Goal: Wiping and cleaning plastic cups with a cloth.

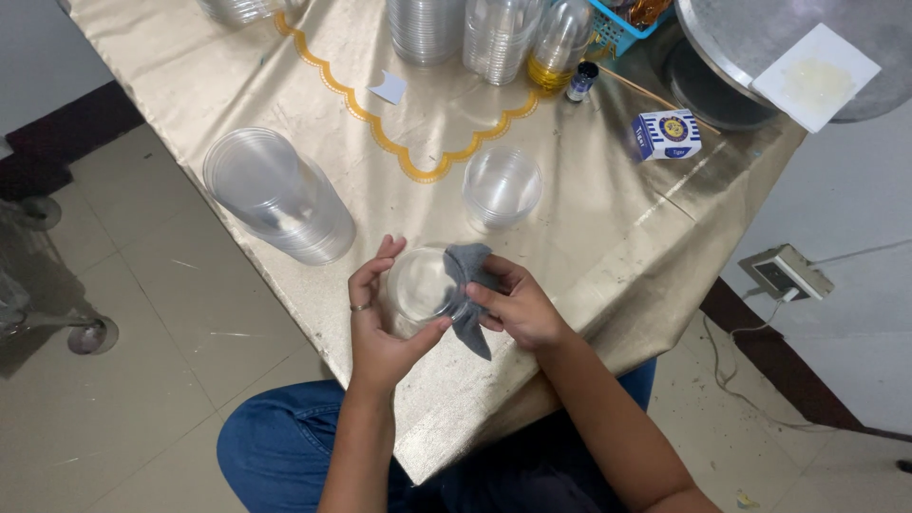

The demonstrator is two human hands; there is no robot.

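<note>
My left hand wraps around a clear plastic cup, holding it tilted with its mouth toward me, just above the table's near edge. My right hand pinches a small grey cloth that is draped over the cup's right rim and partly tucked inside it. The cloth's loose end hangs below my fingers. Both forearms reach up from my lap over blue jeans.
A gold tablecloth covers the table. On it stand a lone clear cup, a sideways stack of cups, more cup stacks at the back, a small blue-and-white box, a tiny bottle and a round metal tray.
</note>
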